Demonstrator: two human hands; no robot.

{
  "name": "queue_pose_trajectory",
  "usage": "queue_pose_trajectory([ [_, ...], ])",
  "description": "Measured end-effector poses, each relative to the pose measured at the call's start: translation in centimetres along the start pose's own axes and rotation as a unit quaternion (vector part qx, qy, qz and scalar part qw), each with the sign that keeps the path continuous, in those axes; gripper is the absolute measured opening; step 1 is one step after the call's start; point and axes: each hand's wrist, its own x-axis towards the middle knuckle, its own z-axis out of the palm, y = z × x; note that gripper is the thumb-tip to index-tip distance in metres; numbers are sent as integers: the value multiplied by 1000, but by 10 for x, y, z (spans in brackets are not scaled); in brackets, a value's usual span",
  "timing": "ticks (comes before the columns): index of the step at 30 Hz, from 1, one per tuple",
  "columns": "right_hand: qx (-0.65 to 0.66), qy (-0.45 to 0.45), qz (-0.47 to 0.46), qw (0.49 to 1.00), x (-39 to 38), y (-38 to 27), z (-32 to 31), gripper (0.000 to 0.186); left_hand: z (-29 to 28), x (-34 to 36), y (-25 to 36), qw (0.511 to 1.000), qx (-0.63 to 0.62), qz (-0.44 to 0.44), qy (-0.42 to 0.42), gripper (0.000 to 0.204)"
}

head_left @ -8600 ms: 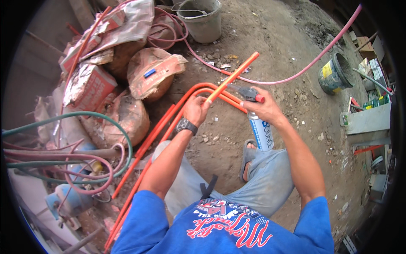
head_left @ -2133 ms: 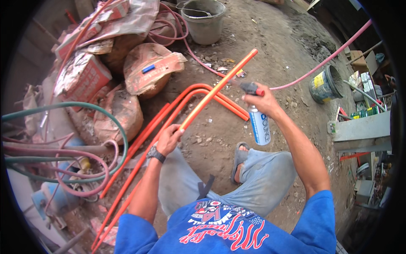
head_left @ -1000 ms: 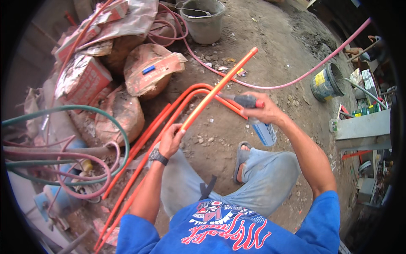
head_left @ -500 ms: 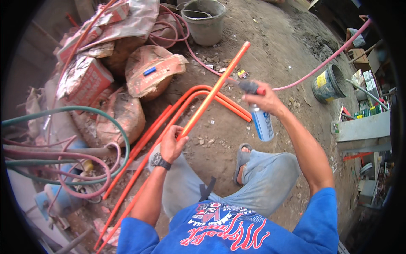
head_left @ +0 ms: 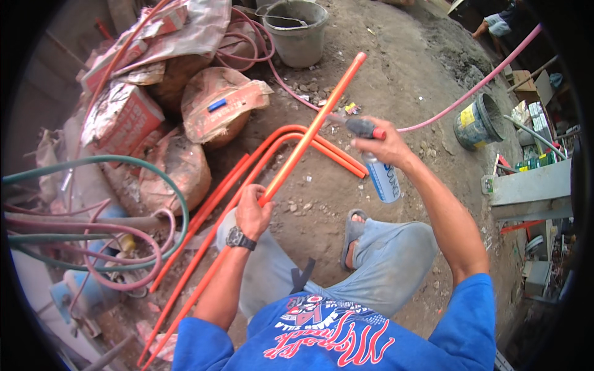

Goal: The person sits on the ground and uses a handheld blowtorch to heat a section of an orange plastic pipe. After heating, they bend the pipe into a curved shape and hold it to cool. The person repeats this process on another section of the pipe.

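My left hand [head_left: 253, 211] is closed around a straight orange pipe [head_left: 337, 93], low in view, its far end tilted up to the right. In my right hand [head_left: 388, 149] is a torch head [head_left: 360, 128], black with a red knob, fitted on a white and blue gas canister [head_left: 381, 180]; its nozzle points at the pipe's middle, close beside it. Whether a flame burns there I cannot tell. Beneath, two bent orange pipes [head_left: 281, 131] lie on the dirt with more straight lengths running toward me, near my sandalled foot [head_left: 351, 238].
Torn sacks [head_left: 176, 164] are piled left, beside coiled green hose [head_left: 124, 159] and a blue cylinder [head_left: 77, 290]. A grey bucket [head_left: 296, 43] stands behind, another bucket [head_left: 476, 123] right, near a metal ledge [head_left: 529, 185] and clutter. Another person [head_left: 498, 21] is at top right.
Compared with the earliest frame, my left hand is farther down the pipe. Lately the pipe's far end has risen, the torch has lifted slightly, and another person has come into view at top right.
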Motion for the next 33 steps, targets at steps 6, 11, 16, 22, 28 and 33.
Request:
queue_pose_trajectory([
  [6,-61,-76,-25,995,4,14,-11,41,0,0,6,1000,-2,-2,-6,44],
  [11,-8,45,76,996,4,0,-8,38,1,-1,1,1000,9,0,11,43],
  [16,-67,-140,-50,987,-9,-12,-4,52,6,-2,3,999,25,11,29,41],
  [22,-81,1,26,996,-8,-9,-5,49,13,-2,2,997,38,35,52,43],
  [28,-75,-80,-37,993,-10,-1,-1,43,10,1,-3,999,26,35,24,45],
  [33,-54,-8,63,996,-10,-5,-8,46,-1,9,-8,999,-18,13,-34,41],
])
